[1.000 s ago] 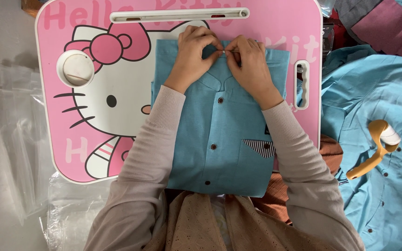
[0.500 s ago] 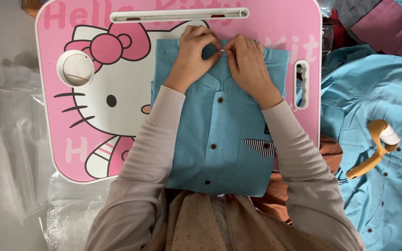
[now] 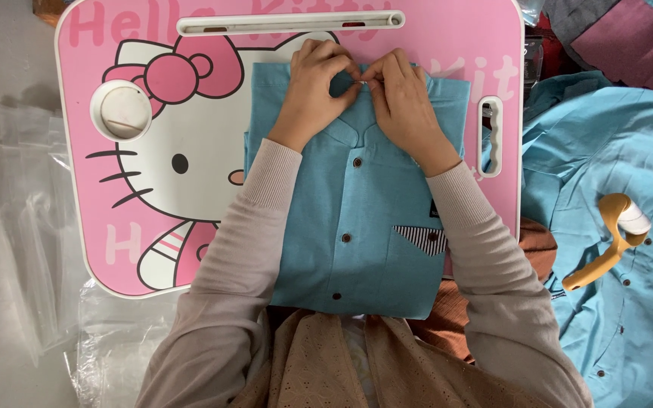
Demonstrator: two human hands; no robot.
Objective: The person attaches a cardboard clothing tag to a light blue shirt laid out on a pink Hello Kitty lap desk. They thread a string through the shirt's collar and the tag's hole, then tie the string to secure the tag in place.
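Shirt: we see a folded blue shirt [image 3: 357, 219] lying front up on the pink table [image 3: 447, 45], its collar toward the far edge and its hem hanging over the near edge.
Left hand: our left hand [image 3: 313, 91] rests on the collar, fingers curled and thumb pinched to forefinger on the fabric at the neck.
Right hand: our right hand [image 3: 402, 102] meets it from the other side, fingertips also pinched on the collar, the two hands touching at the middle.
Pocket: a striped dark trim [image 3: 421, 238] crosses the chest pocket on the shirt's right side.
Table print: a white cartoon cat with a pink bow [image 3: 175, 75] fills the left half, with pale pink lettering along the far edge.
Cup hole: a round white recess [image 3: 121, 110] sits near the far left corner.
Bags: clear plastic bags [image 3: 32, 227] lie on the floor left of the table.
Right side: more blue shirts [image 3: 629, 302] are spread there, with a tan-handled lint roller [image 3: 614, 238] on top.
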